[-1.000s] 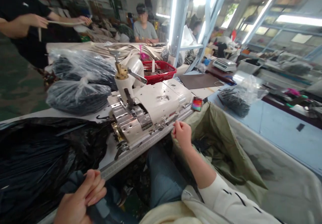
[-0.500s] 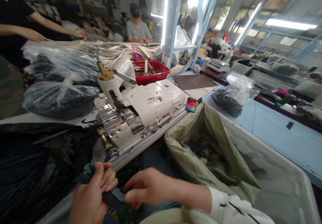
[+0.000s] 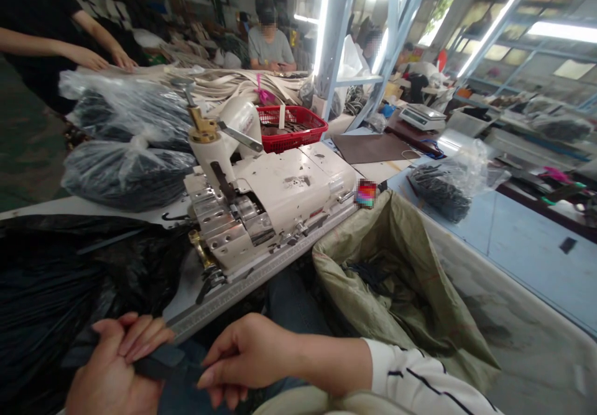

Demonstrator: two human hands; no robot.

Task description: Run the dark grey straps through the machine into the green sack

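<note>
My left hand (image 3: 119, 368) is closed around dark fabric strips (image 3: 161, 360) at the lower left, and a rounded end sticks out past its fingers. Just to the right, my right hand (image 3: 252, 356) has its fingers curled, with thumb and forefinger drawn toward each other near the strips. Whatever it pinches blends into the dark background. A black plastic bag (image 3: 93, 272) with dark strips lies beyond my left hand. Ahead stands a white sewing machine (image 3: 289, 185) with a metal bed and a brass-coloured post.
An open green sack (image 3: 401, 290) with dark pieces stands at right, inside a pale bin (image 3: 527, 315). Clear bags of dark pieces (image 3: 125, 175) lie left of the machine. Behind it are a red basket (image 3: 298, 132) and pale strips (image 3: 209, 85). Other people work across the table.
My left hand has moved left and down with the strips, and my right hand has shifted slightly left. The scene has slid right in view. The standing person's hands have drawn closer together.
</note>
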